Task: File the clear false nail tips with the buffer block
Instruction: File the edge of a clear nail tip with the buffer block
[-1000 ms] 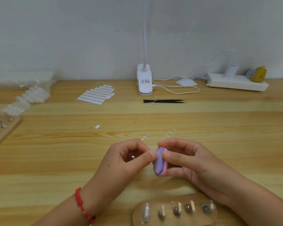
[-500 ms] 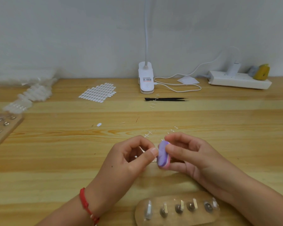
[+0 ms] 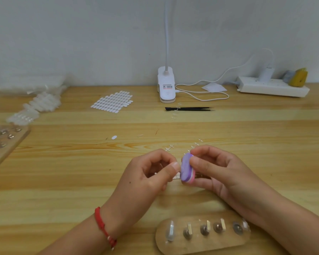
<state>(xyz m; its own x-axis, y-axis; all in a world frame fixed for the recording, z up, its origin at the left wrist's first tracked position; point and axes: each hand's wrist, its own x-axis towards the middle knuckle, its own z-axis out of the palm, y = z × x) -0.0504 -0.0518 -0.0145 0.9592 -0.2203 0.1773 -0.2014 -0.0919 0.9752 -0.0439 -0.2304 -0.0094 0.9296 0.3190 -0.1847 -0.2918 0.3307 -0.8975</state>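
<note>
A purple-and-pink oval foam buffer block [image 3: 186,168] is gripped upright between the thumb and fingers of the right hand [image 3: 217,173], above the middle of the light wooden table [image 3: 63,172], towards its near edge. The left hand [image 3: 145,175] is curled, with thumb and forefinger pinched on what appears to be a small clear false nail tip [image 3: 175,177], barely discernible, held against the block's purple face. An oval wooden stand [image 3: 201,244] carrying further clear tips is set at the near edge. Black tweezers [image 3: 189,108] are laid towards the far edge.
</note>
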